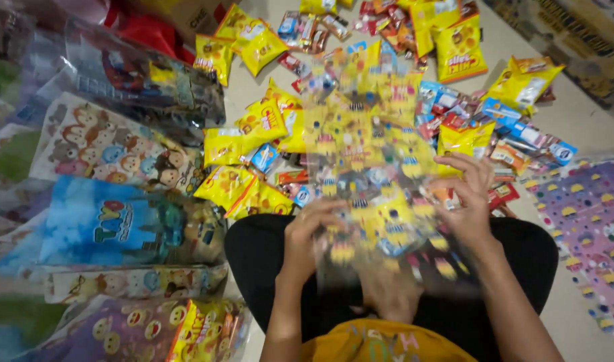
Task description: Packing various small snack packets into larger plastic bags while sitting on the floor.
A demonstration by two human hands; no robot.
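**A printed clear bag held open between both hands above the snack pile**

The person sat cross-legged on the floor (575,117), and both hands held up a clear plastic bag (370,154) printed with small yellow figures. The bag was blurred, which suggests it was being shaken or pulled open. The step in hand looked like opening the bag ready for filling.

The left hand (313,231) gripped the bag's lower edge at about 7 o'clock, fingers curled closed on the film. The right hand (469,201) held the opposite edge at about 4 o'clock; its thumb and fingers pinched the plastic, with the upper fingers looser and partly spread. How tightly each pinched could not be told through the blur.

Yellow snack packets (243,134) and small mixed sweets (514,134) lay scattered on the floor from 10 to 2 o'clock beyond the knees. A stack of filled printed bags (112,221) lay at 9 o'clock, and a purple patterned bag (588,221) lay at 3 o'clock.

Judging from this, the next move would call for parting the two layers at the mouth while one hand kept its grip.
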